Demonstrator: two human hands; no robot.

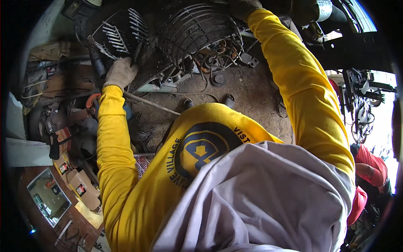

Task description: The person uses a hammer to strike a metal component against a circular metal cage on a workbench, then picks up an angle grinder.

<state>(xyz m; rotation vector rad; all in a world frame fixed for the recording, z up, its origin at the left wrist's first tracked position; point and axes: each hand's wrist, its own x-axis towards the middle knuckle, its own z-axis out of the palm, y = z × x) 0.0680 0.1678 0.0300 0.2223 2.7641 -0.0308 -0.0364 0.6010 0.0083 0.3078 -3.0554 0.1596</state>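
My left hand [121, 72], in a knit work glove, is at the left end of a dark, greasy bench [149, 63]. Its fingers curl closed, and whatever they grip is hidden. Beside it stands a black coil spring-like part [97, 63], and just beyond lie rows of metal rods [115, 38]. My right hand [244, 8], also gloved, reaches to the far edge of view, beside a round wire guard [197, 31]. Shadow and the picture's edge hide its fingers.
Tangled cables and metal parts [216, 61] hang under the guard. A pale hose [153, 104] runs past my left side. At left are cardboard boxes [84, 189] and a framed mirror [49, 197]. A person in red [371, 168] is at far right.
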